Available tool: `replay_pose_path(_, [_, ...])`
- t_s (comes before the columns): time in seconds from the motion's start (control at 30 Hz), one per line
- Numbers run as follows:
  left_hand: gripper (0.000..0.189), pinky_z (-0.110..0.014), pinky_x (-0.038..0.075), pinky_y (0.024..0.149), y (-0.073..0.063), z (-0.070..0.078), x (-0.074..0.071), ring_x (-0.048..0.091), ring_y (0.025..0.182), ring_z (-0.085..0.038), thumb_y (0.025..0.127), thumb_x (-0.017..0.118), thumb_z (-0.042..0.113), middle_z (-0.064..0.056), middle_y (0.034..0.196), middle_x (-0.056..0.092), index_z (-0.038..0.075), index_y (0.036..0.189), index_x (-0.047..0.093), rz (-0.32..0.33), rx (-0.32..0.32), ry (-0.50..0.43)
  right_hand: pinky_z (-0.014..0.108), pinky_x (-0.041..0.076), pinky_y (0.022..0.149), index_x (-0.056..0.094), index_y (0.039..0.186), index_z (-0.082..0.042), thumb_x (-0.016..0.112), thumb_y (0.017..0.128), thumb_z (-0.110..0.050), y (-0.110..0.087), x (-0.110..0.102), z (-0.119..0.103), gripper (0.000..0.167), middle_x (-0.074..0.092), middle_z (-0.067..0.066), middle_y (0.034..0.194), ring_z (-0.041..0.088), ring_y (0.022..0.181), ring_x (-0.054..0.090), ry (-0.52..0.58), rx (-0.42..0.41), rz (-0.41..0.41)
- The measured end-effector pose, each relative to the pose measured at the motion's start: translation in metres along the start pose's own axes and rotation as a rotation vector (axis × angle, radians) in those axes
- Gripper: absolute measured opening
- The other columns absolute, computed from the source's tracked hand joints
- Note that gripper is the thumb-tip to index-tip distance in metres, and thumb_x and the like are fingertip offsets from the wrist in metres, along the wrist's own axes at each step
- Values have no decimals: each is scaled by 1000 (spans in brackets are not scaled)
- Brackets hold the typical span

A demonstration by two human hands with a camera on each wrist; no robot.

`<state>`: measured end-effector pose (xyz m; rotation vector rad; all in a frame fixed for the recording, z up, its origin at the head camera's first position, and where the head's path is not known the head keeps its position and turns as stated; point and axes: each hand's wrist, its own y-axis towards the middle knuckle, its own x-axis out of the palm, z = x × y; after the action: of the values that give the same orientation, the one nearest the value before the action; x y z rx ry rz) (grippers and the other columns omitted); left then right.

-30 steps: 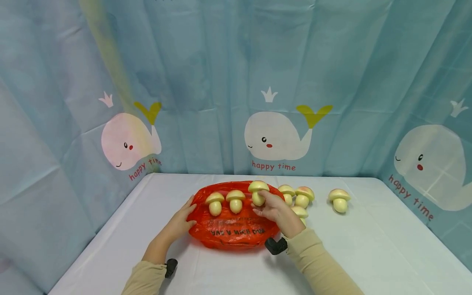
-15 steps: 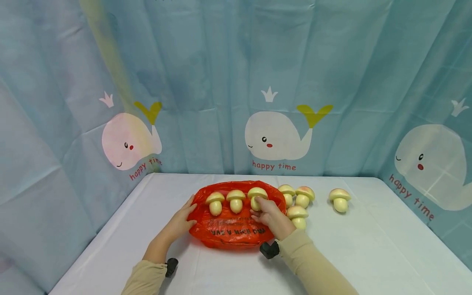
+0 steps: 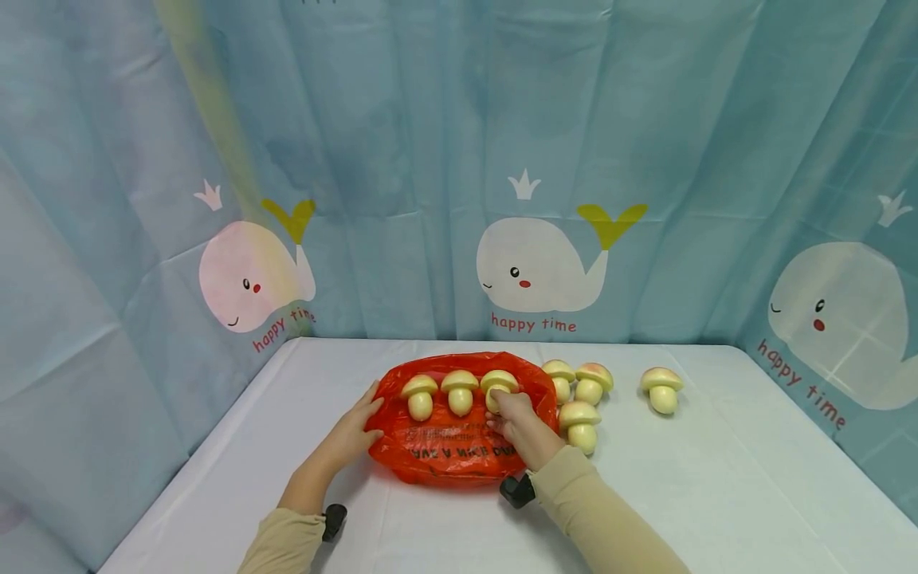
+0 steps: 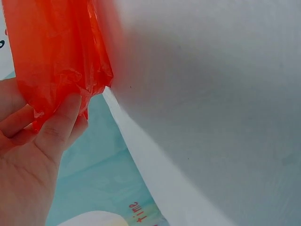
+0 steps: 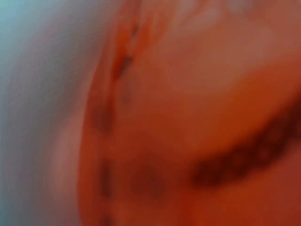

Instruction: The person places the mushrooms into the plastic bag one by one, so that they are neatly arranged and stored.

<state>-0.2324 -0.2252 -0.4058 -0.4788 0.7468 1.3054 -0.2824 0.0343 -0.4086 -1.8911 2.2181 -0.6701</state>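
A red plastic bag (image 3: 459, 470) lies spread on the table with a row of pale yellow toy mushrooms on it. The left mushroom (image 3: 419, 405) and the middle mushroom (image 3: 460, 402) stand caps up. My right hand (image 3: 522, 426) pinches the stem of the right-hand mushroom (image 3: 499, 379), in line with the other two. At the bag's left edge, my left hand (image 3: 349, 434) grips the plastic; in the left wrist view the thumb (image 4: 59, 125) and fingers pinch its folded rim. The right wrist view is blurred and filled by the bag.
Right of the bag, several more mushrooms lie on the white table (image 3: 717, 478): one at the back (image 3: 559, 375), a pink-tinged mushroom (image 3: 591, 387), a nearer mushroom (image 3: 579, 430) and a separate mushroom (image 3: 661, 391). A blue whale-print curtain (image 3: 402, 159) rises behind.
My right hand has brought its mushroom down and slightly left, beside the other two on the bag. The nearer mushroom at right has come into fuller view. My left hand stays put.
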Motion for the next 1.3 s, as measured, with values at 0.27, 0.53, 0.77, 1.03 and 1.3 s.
replay_pose_path(0.27, [56,-56,23,111,0,-1,0,16,142,-45,87,58,-13,-26,157,14,-20,138,36,7,2,5,23,55,59,33,135,13,58,95,-6,0,-1,2,51,53,15,90,19,61,58,-45,-42,34])
replay_pose_path(0.53, [55,-57,23,111,1,-1,0,16,142,-46,87,58,-13,-26,157,14,-20,138,36,2,13,7,26,58,65,33,140,14,56,94,3,0,-2,-1,53,57,28,114,21,68,69,-16,-54,50])
replay_pose_path(0.77, [55,-57,23,111,0,-1,0,16,142,-47,87,57,-13,-27,157,14,-20,137,36,2,13,9,28,58,66,27,147,8,53,93,7,2,-2,0,60,48,33,130,23,71,67,-12,-64,34])
replay_pose_path(1.03, [55,-58,22,111,0,-2,0,16,142,-46,87,58,-13,-27,157,14,-20,137,36,4,17,9,28,58,65,25,150,2,53,93,7,-5,-5,-2,64,46,31,129,25,73,67,-60,-78,28])
replay_pose_path(1.3, [55,-58,23,110,-1,-2,0,17,141,-47,87,58,-13,-27,157,14,-20,137,37,8,19,13,31,58,67,18,152,4,50,96,3,-18,-11,-11,64,45,31,135,37,97,65,-135,-127,-21])
